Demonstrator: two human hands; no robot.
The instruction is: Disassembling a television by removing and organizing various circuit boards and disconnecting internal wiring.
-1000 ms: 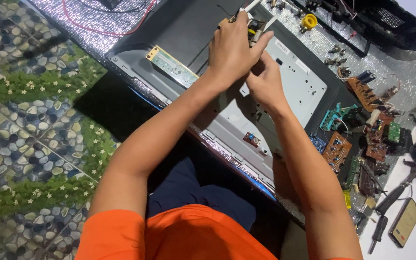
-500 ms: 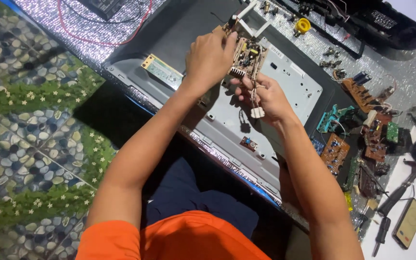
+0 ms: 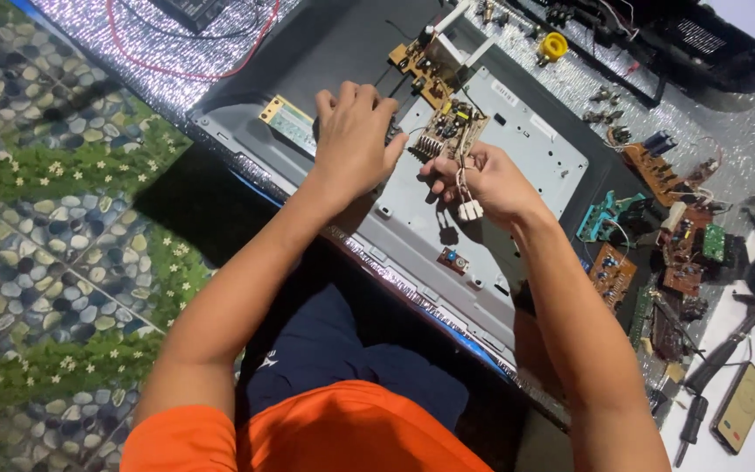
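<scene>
A flat screen's open grey back panel (image 3: 526, 166) lies across the floor in front of me. My right hand (image 3: 482, 179) holds a small tan circuit board (image 3: 449, 131) lifted off the panel, with white wire plugs (image 3: 469, 210) hanging below the fingers. My left hand (image 3: 353, 140) rests palm down on the panel just left of that board, its fingers curled over a dark part I cannot make out. A second tan board (image 3: 419, 70) sits fixed farther up the panel. A narrow green strip board (image 3: 286, 121) lies at the panel's left end.
Several loose circuit boards (image 3: 657, 227) are heaped at the right. A hammer (image 3: 736, 336), a screwdriver (image 3: 690, 424) and a phone (image 3: 740, 406) lie at the lower right. A yellow spool (image 3: 552, 45) and a red wire (image 3: 185, 61) rest on silver foil matting. Pebble-pattern floor lies left.
Both hands drew back from the top of the panel towards me. The right hand lifted the small tan board free with its wires; the left hand settled flat on the panel.
</scene>
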